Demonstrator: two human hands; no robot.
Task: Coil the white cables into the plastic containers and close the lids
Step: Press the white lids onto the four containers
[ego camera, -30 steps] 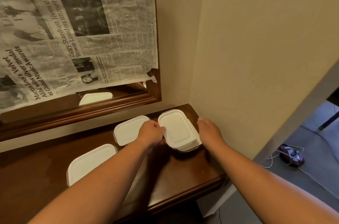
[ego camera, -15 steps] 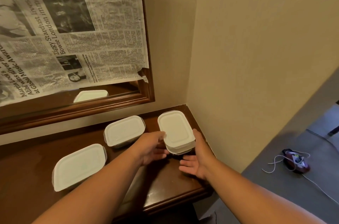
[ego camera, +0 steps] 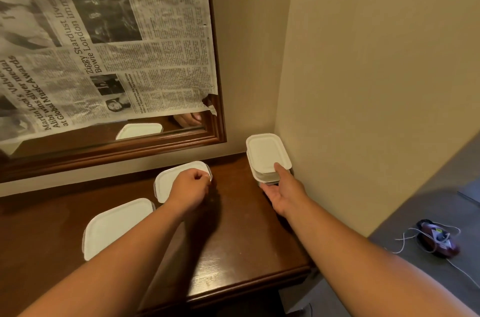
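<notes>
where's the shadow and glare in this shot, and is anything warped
Head view: warm, dim light; the left hand casts a dark shadow on the table just right of it; soft sheen near the table's front edge; wide-angle lens slants the mirror frame.

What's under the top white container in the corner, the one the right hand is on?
Another white lidded container sits beneath the top container. The right hand grips both at the front, thumb on top. The lids hide whether cables are inside.
</notes>
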